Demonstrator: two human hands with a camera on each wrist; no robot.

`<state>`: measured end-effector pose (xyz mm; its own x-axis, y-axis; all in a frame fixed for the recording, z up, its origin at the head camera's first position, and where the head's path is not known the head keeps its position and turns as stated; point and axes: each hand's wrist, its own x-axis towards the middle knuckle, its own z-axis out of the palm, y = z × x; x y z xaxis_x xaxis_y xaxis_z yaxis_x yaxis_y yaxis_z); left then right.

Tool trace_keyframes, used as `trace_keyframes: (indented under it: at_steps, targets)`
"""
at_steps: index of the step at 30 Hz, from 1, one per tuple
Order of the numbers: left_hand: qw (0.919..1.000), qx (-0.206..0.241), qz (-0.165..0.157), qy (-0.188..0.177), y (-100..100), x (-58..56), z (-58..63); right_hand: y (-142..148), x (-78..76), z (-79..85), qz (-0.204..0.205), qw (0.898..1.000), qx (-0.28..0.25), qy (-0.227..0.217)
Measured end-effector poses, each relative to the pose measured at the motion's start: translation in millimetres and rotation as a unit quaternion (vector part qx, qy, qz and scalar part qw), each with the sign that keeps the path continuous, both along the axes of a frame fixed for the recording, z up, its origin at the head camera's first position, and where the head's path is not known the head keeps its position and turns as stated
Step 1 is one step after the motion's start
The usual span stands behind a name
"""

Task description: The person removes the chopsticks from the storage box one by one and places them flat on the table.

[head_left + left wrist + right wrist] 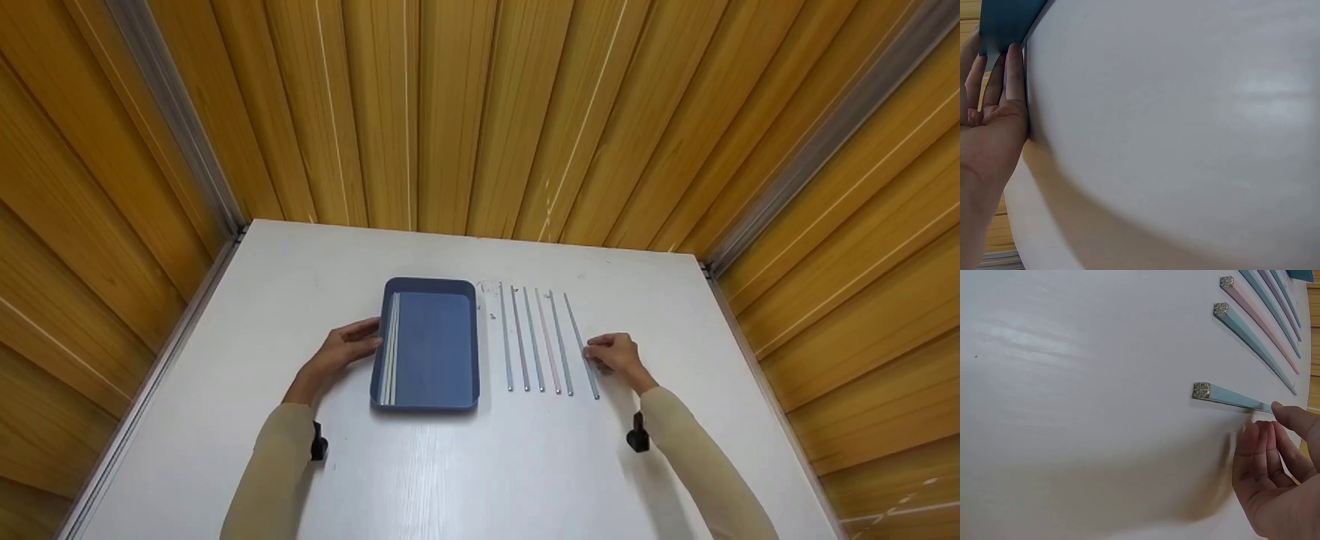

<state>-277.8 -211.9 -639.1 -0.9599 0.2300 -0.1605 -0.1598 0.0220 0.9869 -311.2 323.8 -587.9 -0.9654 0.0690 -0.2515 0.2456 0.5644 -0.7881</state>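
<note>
A blue rectangular tray [439,409] lies on the white table, with a few pale chopsticks [391,349] lengthwise along its left inner side. My left hand [343,349] is at the tray's left wall, its fairly straight fingers touching the outside; the left wrist view shows the tray's corner [1008,25] above the fingertips. To the right of the tray, several chopsticks in pale blue, pink and purple lie in a row. My right hand [616,354] pinches the rightmost one, a light-blue chopstick [1235,396] with a patterned silvery end, between thumb and fingers. That chopstick lies slantwise, apart from the others.
Beside the held chopstick lie another blue chopstick [1252,343] and a pink chopstick [1261,318]. Small dark specks mark the white table [480,480] near the row's far end. Wood-patterned walls [450,112] stand behind and at both sides.
</note>
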Motion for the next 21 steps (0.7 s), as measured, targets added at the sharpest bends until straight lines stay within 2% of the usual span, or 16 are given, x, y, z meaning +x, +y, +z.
trace_keyframes:
  at_steps: [4, 8, 11, 17, 21]
  targets:
    - [1.0000, -0.002, -0.001, 0.000, -0.1, 0.3, 0.3, -11.6, -4.7, 12.6, 0.026, 0.999, -0.016, 0.016]
    - [1.0000, -0.002, 0.002, -0.006, 0.8, 1.2, 0.9, -42.3, 3.8, 44.8, 0.096, 0.994, -0.037, 0.029]
    - [0.9999, -0.002, 0.003, -0.011, 0.7, 1.5, 0.8, -71.9, 7.7, 61.0, 0.154, 0.986, -0.046, 0.039]
    - [0.9999, 0.004, 0.007, -0.009, -0.4, 2.0, 0.7, -119.3, -11.8, 41.4, 0.207, 0.973, -0.069, 0.070]
    - [1.0000, 0.003, 0.000, -0.004, 0.2, 2.4, 2.1, -149.3, -15.9, 39.3, 0.235, 0.966, -0.079, 0.075]
